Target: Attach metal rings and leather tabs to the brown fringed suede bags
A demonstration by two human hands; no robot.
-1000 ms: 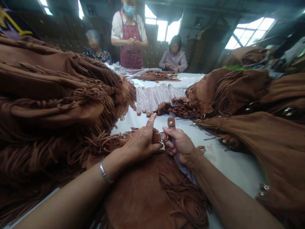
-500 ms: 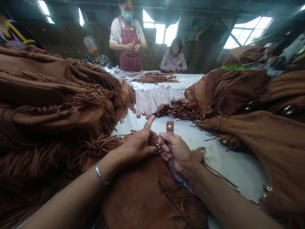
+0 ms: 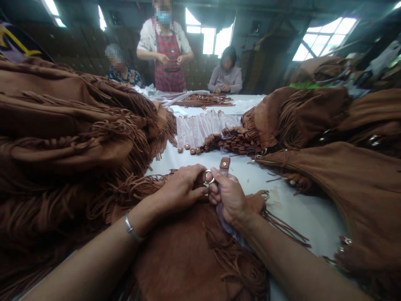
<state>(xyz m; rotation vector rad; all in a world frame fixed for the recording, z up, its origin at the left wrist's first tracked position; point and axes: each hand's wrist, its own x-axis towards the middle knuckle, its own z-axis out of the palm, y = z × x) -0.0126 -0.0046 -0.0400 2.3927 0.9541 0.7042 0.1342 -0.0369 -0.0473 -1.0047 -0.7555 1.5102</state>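
Note:
A brown fringed suede bag [image 3: 184, 251] lies in front of me, its fringe [image 3: 233, 259] bunched on the right side. Above its upper edge my left hand [image 3: 181, 188] is closed, thumb and fingers pinching a brown leather tab that they mostly hide. A metal ring [image 3: 208, 177] shows between my two hands. Wrapped in thin plastic, a brown leather strap [image 3: 224, 164] with a snap at its end passes through my right fist. The thumb and index finger of my right hand [image 3: 230, 196] press against the ring; whether the strap is joined to it I cannot tell.
Fringed brown bags are heaped at left [image 3: 75, 113] and right [image 3: 351, 179]. Beyond my hands, several plastic-wrapped straps [image 3: 200, 127] lie in a row on the white table [image 3: 188, 161]. Brown straps [image 3: 206, 99] lie farther back. Co-workers are at the far side, one in a checked apron [image 3: 169, 67].
My left index finger, stretched forward before, is now bent in toward the ring. The ring shows more clearly. The standing co-worker's hands have moved apart.

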